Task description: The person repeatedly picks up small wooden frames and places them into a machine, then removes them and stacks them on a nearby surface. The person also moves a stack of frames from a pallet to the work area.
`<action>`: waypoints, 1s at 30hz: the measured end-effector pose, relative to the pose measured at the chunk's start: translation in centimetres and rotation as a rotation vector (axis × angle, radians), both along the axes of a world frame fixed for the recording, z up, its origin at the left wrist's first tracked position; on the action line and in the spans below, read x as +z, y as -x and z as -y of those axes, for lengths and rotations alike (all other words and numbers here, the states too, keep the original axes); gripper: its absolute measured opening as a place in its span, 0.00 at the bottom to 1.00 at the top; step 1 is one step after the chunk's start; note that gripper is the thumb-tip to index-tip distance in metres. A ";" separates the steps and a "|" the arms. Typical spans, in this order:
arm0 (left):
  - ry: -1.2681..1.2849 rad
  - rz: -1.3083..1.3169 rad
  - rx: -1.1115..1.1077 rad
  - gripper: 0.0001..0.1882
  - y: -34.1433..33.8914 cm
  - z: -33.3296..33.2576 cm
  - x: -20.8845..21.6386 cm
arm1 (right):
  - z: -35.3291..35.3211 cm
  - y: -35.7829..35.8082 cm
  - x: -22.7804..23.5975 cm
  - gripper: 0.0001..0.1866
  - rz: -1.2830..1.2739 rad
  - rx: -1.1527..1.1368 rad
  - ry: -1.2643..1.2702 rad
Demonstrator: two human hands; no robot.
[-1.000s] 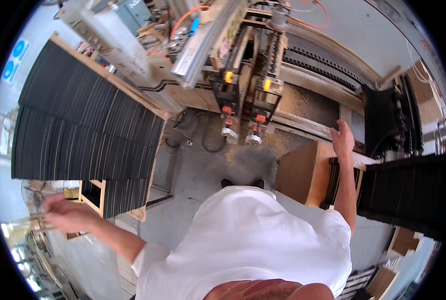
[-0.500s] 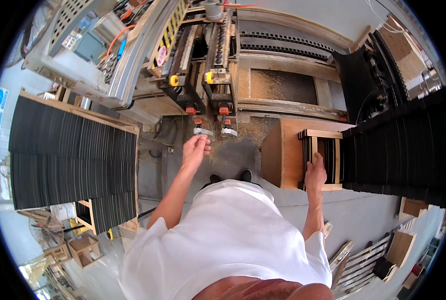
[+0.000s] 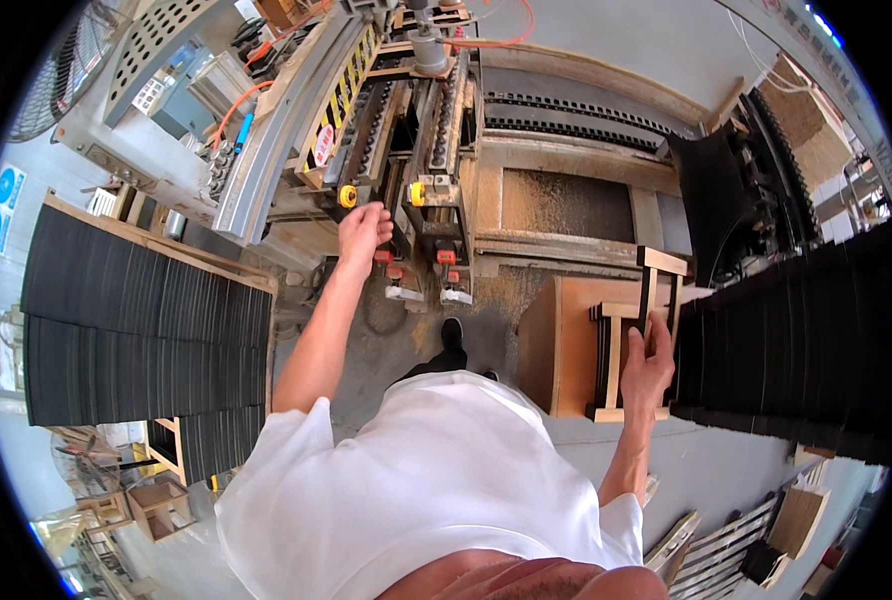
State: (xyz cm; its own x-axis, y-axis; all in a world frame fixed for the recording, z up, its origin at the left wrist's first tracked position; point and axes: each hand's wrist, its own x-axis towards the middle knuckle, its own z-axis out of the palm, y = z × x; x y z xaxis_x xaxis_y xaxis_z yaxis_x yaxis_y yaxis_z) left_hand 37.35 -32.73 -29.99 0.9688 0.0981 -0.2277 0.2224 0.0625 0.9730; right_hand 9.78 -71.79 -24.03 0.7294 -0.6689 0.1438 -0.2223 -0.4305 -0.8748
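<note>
My right hand (image 3: 648,368) grips the side of a rectangular wooden frame (image 3: 662,261), with bare pale faces and black edges. This frame stands tilted above other similar frames (image 3: 608,414) on a brown wooden box (image 3: 568,350). My left hand (image 3: 364,236) hangs in front of the machine (image 3: 436,160) with its fingers curled in, near a yellow knob (image 3: 347,196); nothing shows in it. Below that hand are red clamp parts (image 3: 447,257) and pale end stops (image 3: 455,297) of the machine.
Tall stacks of black-edged pieces stand at the left (image 3: 146,320) and right (image 3: 796,340). Sawdust lies on the machine bed (image 3: 556,200) and the floor. A slatted pallet (image 3: 721,550) and a small open wooden box (image 3: 161,507) are behind me.
My right hand has taken hold of a frame, which now sits raised and tilted over the others. My left hand has moved up and left toward the machine's yellow knob. One foot has stepped forward.
</note>
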 end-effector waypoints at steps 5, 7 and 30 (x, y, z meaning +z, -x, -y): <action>0.173 -0.036 0.037 0.14 -11.8 -0.1 -0.3 | -1.6 -4.7 0.6 0.19 0.001 0.071 -0.114; 0.247 -0.074 0.058 0.15 -17.3 0.8 -0.8 | -2.3 -6.3 0.3 0.19 0.002 0.109 -0.129; 0.696 -0.104 0.270 0.25 -36.1 5.8 -5.6 | -10.0 -32.4 4.2 0.18 0.008 0.579 0.575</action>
State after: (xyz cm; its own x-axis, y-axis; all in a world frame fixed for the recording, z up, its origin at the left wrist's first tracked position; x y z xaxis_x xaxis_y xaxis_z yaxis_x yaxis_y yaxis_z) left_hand 73.45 -38.55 -35.61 0.9015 0.1296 -0.4128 0.2003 0.7207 0.6637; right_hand 42.23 -61.76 -19.85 0.9343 -0.0061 0.3563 0.1785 -0.8574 -0.4827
